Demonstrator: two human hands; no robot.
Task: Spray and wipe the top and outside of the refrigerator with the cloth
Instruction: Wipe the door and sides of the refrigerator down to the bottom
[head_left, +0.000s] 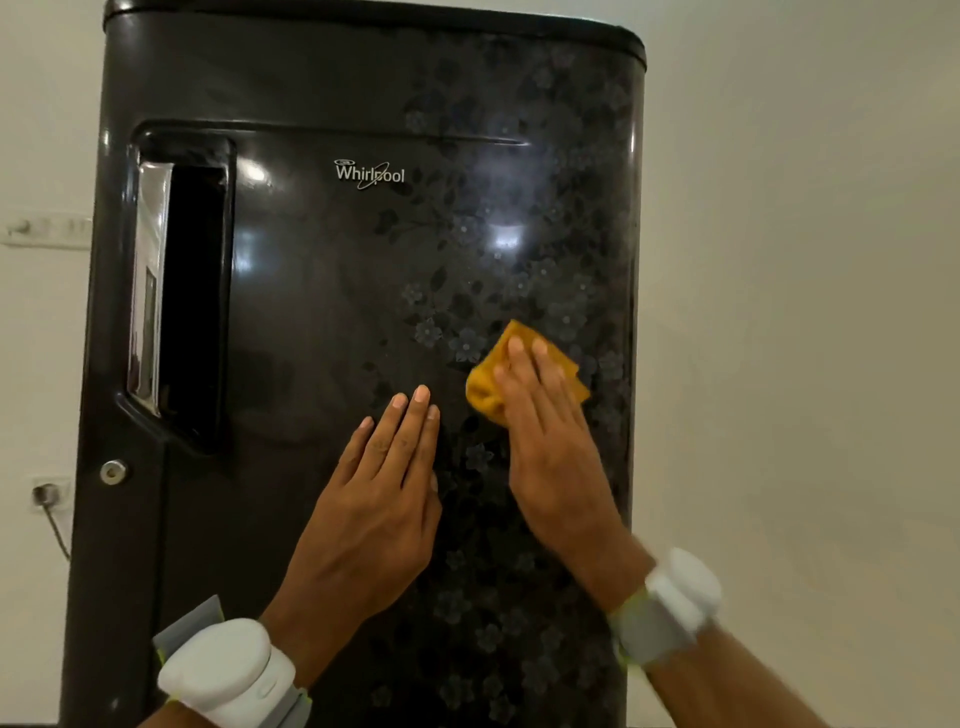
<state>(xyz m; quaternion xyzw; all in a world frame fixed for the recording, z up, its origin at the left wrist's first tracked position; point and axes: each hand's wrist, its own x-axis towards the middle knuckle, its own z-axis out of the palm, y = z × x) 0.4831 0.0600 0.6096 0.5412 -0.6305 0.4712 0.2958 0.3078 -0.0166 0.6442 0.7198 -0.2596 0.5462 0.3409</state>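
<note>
A glossy black refrigerator (322, 291) with a faint flower pattern fills the view, its door facing me. My right hand (550, 447) presses a yellow-orange cloth (485, 387) flat against the door at the right of centre, fingers stretched over it. My left hand (379, 499) lies flat on the door just to the left, fingers together, holding nothing. Both wrists carry white bands. No spray bottle is in view.
A recessed chrome handle (150, 291) sits at the door's upper left, with a round lock (113, 472) below it. Pale walls flank the fridge. A switch panel (47, 228) and a socket with a plugged cable (49, 496) are on the left wall.
</note>
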